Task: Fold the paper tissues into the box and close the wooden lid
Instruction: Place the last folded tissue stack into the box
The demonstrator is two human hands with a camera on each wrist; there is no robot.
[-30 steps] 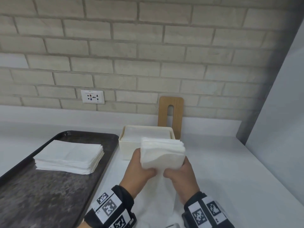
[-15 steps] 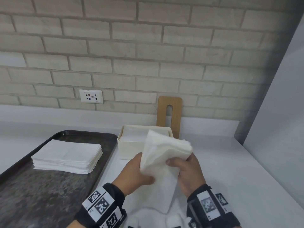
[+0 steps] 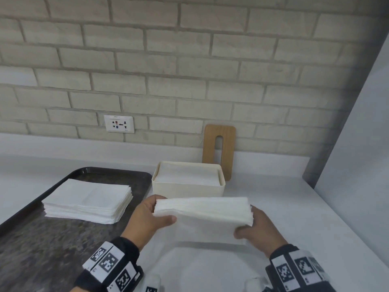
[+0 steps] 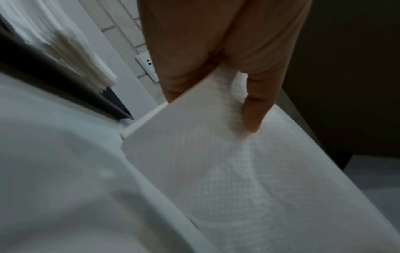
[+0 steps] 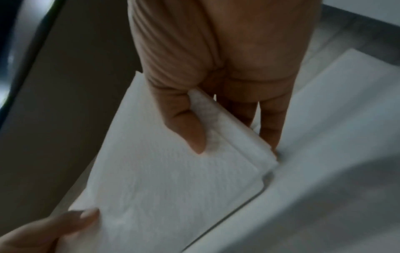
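Note:
I hold a folded wad of white paper tissues (image 3: pixel 206 213) level above the counter, just in front of the cream box (image 3: pixel 187 189). My left hand (image 3: pixel 155 216) pinches its left end, thumb underneath in the left wrist view (image 4: pixel 253 109). My right hand (image 3: pixel 250 226) pinches the right end, thumb on the tissues (image 5: pixel 173 179). The box stands open with tissues (image 3: pixel 189 175) lying inside. The wooden lid (image 3: pixel 219 150), with a long slot, leans upright against the brick wall behind the box.
A dark tray (image 3: pixel 37 239) lies on the left of the counter with a stack of flat tissues (image 3: pixel 88 201) on it. A wall socket (image 3: pixel 119 123) is behind. A grey side wall (image 3: pixel 357 165) bounds the counter on the right.
The tissue wad was upright and narrow between my hands; it has been turned flat and wide, and my hands have moved apart to its two ends.

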